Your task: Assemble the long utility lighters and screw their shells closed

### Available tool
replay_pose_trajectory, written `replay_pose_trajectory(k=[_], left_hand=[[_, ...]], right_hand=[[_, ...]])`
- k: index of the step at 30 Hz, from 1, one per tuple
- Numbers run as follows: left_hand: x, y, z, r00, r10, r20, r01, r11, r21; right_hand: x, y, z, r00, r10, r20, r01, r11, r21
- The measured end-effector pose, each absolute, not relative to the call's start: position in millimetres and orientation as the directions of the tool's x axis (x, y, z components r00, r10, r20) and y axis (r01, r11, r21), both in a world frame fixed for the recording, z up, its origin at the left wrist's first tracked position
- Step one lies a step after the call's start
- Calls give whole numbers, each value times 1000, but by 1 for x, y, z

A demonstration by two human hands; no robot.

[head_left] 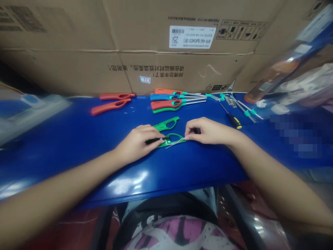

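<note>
My left hand [142, 140] is closed on a slim black part [153, 140], with thumb and fingers on either side of it. From that part a thin white wire [174, 142] runs across to my right hand [204, 131], whose thumb and fingertips pinch its far end. Under the wire lies one green lighter casing half [170, 134] with an oval finger opening. Just behind it rests a second green casing half [168, 124], partly covered by my left hand. A thin clear or grey tube [170, 145] slants beside the wire.
Several assembled lighters [166, 104] lie along the back. Two red casing pieces [111, 107] are at back left. A screwdriver [234, 121] and metal rods [247, 110] sit on the right. A large cardboard box [145, 38] walls off the rear of the blue table [85, 139].
</note>
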State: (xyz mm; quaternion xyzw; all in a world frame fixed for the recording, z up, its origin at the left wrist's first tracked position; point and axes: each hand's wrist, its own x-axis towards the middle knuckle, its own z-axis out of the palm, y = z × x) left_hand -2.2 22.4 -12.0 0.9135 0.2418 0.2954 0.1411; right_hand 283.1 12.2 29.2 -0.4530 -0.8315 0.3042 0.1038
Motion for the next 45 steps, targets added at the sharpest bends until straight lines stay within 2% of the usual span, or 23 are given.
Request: replay_pose_trajectory(k=[4,8,11,14,18,22,26,33,38,45], left_hand=[[1,21,-12,704,518,486,324,-843,430],[2,20,-12,698,522,490,324,-841,434],[2,20,-12,691,528,494,327,-838,438],[1,20,-13,684,532,499,331,-836,438],[1,21,-14,697,507,506,321,-853,412],[1,21,-15,715,475,513,308,-873,378],[1,21,-15,714,476,513,320,-874,364],[0,20,-15,707,499,501,338,-861,380],[-6,20,-14,694,505,514,355,-860,366],[-6,20,-11,746,456,485,266,-872,410]], right_hand=[[277,11,31,-477,844,-245,775,272,-571],[272,9,34,-448,843,-299,831,268,-488],[273,8,34,-457,841,-289,826,280,-489],[279,7,33,-518,830,-208,769,345,-538],[281,6,31,-657,753,42,585,544,-602],[267,3,23,-690,689,220,478,663,-576],[251,3,8,-683,685,255,515,699,-496],[246,5,-1,-682,663,308,459,716,-526],[249,4,-1,-712,601,364,419,779,-467],[252,5,-6,-702,581,412,416,804,-425]])
